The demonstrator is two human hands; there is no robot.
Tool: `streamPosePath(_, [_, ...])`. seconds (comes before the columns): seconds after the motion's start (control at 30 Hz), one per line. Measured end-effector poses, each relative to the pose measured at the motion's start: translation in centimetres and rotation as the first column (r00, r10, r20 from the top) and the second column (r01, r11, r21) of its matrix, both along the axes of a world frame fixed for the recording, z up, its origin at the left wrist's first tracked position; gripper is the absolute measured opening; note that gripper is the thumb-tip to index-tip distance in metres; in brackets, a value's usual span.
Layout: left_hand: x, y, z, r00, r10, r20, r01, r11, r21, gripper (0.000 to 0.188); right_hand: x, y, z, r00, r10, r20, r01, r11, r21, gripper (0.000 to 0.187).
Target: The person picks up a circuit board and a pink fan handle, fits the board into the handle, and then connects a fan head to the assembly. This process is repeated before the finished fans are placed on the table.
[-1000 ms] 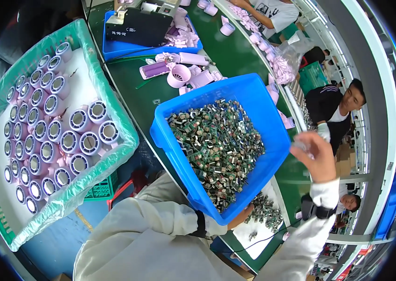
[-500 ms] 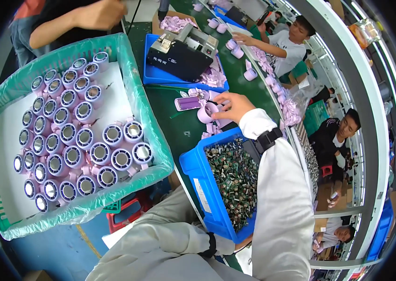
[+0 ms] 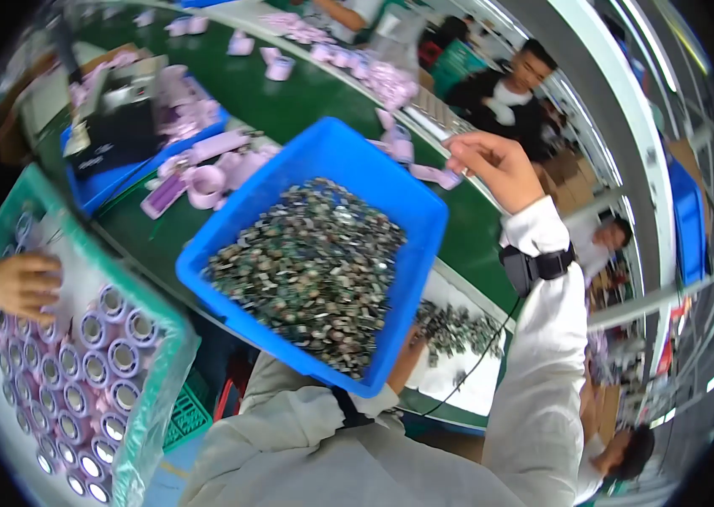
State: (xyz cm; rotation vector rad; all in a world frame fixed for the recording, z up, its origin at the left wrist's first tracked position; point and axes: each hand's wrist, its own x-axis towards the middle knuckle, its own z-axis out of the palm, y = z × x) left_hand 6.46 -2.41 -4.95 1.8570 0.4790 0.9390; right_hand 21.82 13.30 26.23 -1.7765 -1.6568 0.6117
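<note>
My right hand (image 3: 499, 169) is raised over the far right edge of the green work surface (image 3: 302, 97), its fingers pinched together. Just below the fingertips shows a lilac plastic piece (image 3: 433, 175); whether it is in the fingers I cannot tell. A blue bin (image 3: 418, 253), heaped with small green and metallic circuit-board pieces (image 3: 310, 270), stands tilted in front of me. My left hand (image 3: 408, 353) is mostly hidden behind the bin's near right side, close to a white sheet (image 3: 450, 378) bearing loose board pieces (image 3: 456, 329). Its fingers are out of sight.
On the left, a green lined crate (image 3: 108, 270) holds many lilac cylinders (image 3: 95, 367), and another person's hand (image 3: 15, 287) reaches over it. A black machine (image 3: 116, 127) sits in a blue tray (image 3: 86, 190). Lilac rings (image 3: 205, 184) lie beside it.
My right hand has left the lilac rings and moved right. The view has turned, and the blue bin now appears more central and tilted. The other person's hand has come down over the crate.
</note>
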Motion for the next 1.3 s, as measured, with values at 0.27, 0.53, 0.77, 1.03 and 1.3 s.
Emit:
streamPosePath(0.27, [-2.0,2.2,5.7,0.999,0.041,0.002,-0.041,0.974,0.224,0.024,25.3,-15.9,-6.7,0.721,-0.537,0.437,0.550,0.828,0.109,0.034])
streamPosePath(0.53, [-2.5,3.1,6.7,0.997,0.009,-0.072,0.010,0.964,0.266,0.025,25.1,-13.5,-17.7,0.684,-0.700,0.208,0.729,0.644,-0.232,0.026])
streamPosePath(0.77, [-2.5,2.6,7.6,0.996,0.000,-0.089,0.013,0.989,0.150,0.021,22.1,0.3,-22.4,0.594,-0.778,-0.206,0.711,0.627,-0.319,0.048])
streamPosePath(1.03, [-2.0,2.6,7.2,0.994,-0.098,-0.048,0.103,0.987,0.125,0.023,26.8,3.1,-25.8,0.368,-0.762,-0.533,0.665,0.616,-0.421,0.029])
streamPosePath(1.3, [-2.6,2.9,7.4,0.979,-0.181,-0.090,0.182,0.983,0.003,0.019,18.8,-14.5,-15.8,0.438,-0.538,-0.720,0.450,0.825,-0.343,0.027])
